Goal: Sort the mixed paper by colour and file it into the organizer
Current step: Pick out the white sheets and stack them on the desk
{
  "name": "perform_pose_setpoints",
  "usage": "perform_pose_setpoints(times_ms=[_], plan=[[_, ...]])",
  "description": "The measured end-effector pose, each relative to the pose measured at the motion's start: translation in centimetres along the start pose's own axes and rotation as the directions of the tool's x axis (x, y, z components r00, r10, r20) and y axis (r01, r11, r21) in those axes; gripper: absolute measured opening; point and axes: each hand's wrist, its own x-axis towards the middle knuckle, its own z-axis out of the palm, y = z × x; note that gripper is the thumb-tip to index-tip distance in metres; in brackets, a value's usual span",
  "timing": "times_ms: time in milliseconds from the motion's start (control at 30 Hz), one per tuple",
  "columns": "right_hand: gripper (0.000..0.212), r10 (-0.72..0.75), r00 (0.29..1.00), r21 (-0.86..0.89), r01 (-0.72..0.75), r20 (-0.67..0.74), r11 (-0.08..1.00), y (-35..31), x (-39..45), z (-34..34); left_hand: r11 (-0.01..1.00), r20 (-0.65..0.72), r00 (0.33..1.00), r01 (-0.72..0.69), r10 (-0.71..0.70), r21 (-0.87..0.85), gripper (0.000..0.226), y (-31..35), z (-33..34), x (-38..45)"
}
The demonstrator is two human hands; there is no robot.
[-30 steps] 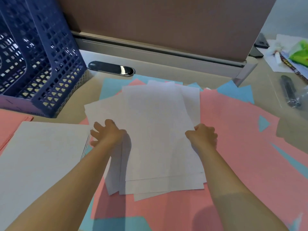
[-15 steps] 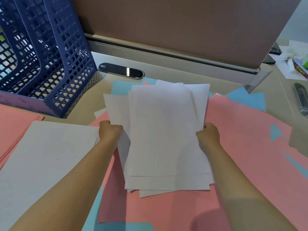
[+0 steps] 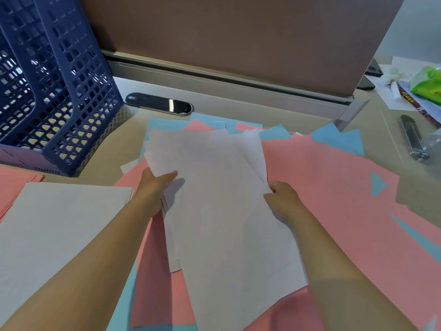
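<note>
The left hand (image 3: 156, 187) pinches the left edge of a loose sheaf of white sheets (image 3: 222, 199), thumb on top and fingers underneath; the right hand (image 3: 282, 199) closes its grip on the sheaf's right edge, where one sheet curls upward; the sheaf lies fanned over scattered pink paper (image 3: 334, 187) and blue paper (image 3: 343, 137) on the table (image 3: 114, 163). Just left of the left forearm sits a squared white stack (image 3: 59, 223), and beyond that a pink stack (image 3: 14, 182) cut off by the frame edge. The blue mesh organizer (image 3: 59, 91) stands at the far left (its compartments only partly in frame), well apart from the sheaf. A dark oval cable grommet (image 3: 158, 103) sits between organizer and partition panel (image 3: 238, 39). At far right lie a dark, glossy object (image 3: 411, 137), too blurred to name, and a green packet (image 3: 427, 84) on clutter. How many sheets the sheaf holds cannot be told; the forearms hide part of the paper below.
</note>
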Motion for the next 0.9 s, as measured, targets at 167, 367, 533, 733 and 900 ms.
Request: perform_pose_setpoints(times_ms=[167, 367, 533, 733, 900], plan=[[0.035, 0.038, 0.991, -0.032, -0.042, -0.126, 0.999, 0.0, -0.3, 1.1, 1.0, 0.015, 1.0, 0.016, -0.016, 0.008, 0.021, -0.2, 0.5, -1.1], [0.047, -0.025, 0.993, -0.397, -0.023, -0.116, 0.917, -0.8, 0.4, 1.7, 0.948, 0.217, 0.976, -0.098, 0.032, 0.303, 0.038, -1.0, -0.4, -2.5], [0.05, -0.088, 0.993, -0.181, 0.073, -0.077, 0.981, -1.3, 0.5, 2.1, 0.994, 0.246, 0.969, -0.013, -0.014, 0.107, 0.049, -1.7, -0.8, -2.5], [0.052, -0.062, 0.981, 0.059, 0.074, -0.186, 0.996, -1.5, -0.2, 1.2, 0.982, 0.021, 0.994, -0.113, 0.111, 0.152, 0.026, -0.6, 0.1, -3.4], [0.039, -0.088, 0.995, 0.546, 0.103, -0.054, 0.832, -3.1, -1.9, -1.5, 0.973, 0.109, 0.977, -0.198, 0.185, 0.12, 0.021, 3.0, -0.5, -4.6]])
